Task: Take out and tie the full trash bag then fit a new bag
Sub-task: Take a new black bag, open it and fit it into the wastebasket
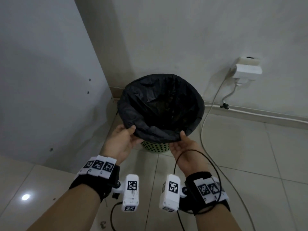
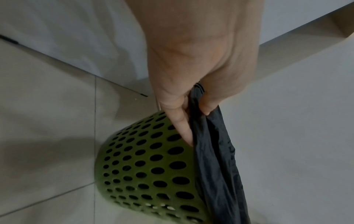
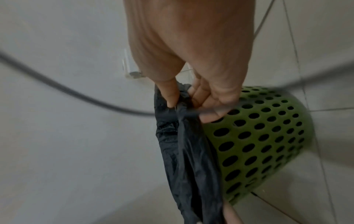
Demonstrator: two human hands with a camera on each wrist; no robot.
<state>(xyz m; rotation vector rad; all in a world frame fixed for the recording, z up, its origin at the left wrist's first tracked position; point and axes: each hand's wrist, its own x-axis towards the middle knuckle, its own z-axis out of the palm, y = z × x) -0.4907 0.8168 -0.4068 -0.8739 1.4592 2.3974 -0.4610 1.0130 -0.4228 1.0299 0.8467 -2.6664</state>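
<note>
While both pinch bag (image 1: 160,104) rim | left hand (image 1: 122,140) | right hand (image 1: 182,147) | bin (image 1: 155,147) cornered

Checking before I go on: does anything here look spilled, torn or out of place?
Nothing stands out. The black bag lines the upright green bin, with the left hand and right hand pinching its near edge. No spill shows on the floor tiles.

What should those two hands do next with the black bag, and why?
Probably lift straight up. The left hand and right hand each pinch the black bag at its near edge, and it hangs inside the green basket.
</note>
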